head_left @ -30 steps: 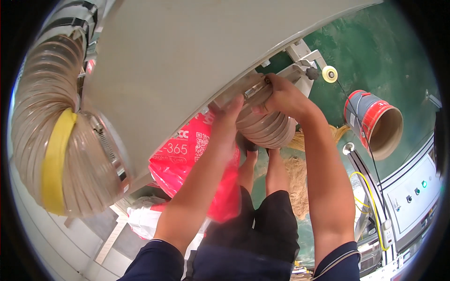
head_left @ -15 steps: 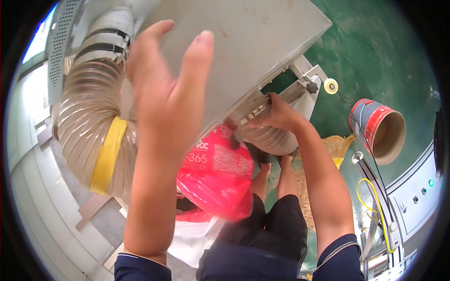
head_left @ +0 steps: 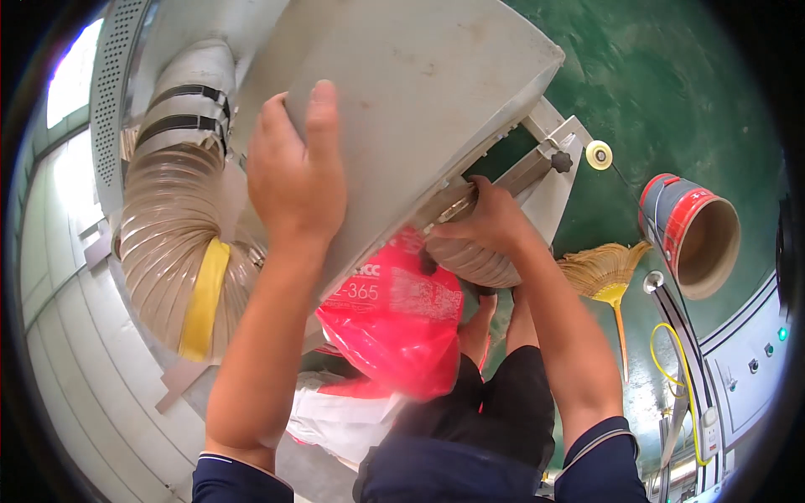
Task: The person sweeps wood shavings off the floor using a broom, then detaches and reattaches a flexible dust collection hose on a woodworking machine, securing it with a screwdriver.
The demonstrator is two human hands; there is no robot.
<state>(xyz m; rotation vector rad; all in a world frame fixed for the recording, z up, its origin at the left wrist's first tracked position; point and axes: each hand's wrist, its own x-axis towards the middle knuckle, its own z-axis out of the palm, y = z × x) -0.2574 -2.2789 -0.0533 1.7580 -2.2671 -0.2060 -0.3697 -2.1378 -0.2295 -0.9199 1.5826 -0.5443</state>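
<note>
My left hand (head_left: 300,172) is raised over the broad light-grey metal panel (head_left: 419,92), thumb up and apart from the fingers, nothing in it. Whether it touches the panel I cannot tell. Under the panel's near edge, my right hand (head_left: 495,220) is wrapped round the upper end of a clear ribbed hose (head_left: 476,261), close to a metal collar; its fingertips are partly hidden. A red printed plastic bag (head_left: 390,323) hangs beside that hose, between my forearms. Left of my left arm, a thick clear ribbed duct (head_left: 168,214) bends downward, with a yellow band (head_left: 204,300) around it.
Black straps (head_left: 180,126) bind the duct's top. A metal bracket with a black knob (head_left: 561,162) and a pale roller (head_left: 599,155) juts from the panel's corner. On the green floor are a straw broom (head_left: 608,272) and a red-and-grey bucket (head_left: 688,235). A control panel (head_left: 750,360) stands at right.
My left hand has moved slightly down and its fingers have drawn closer together. My right hand stays at the hose. The view has shifted, showing more of the broom.
</note>
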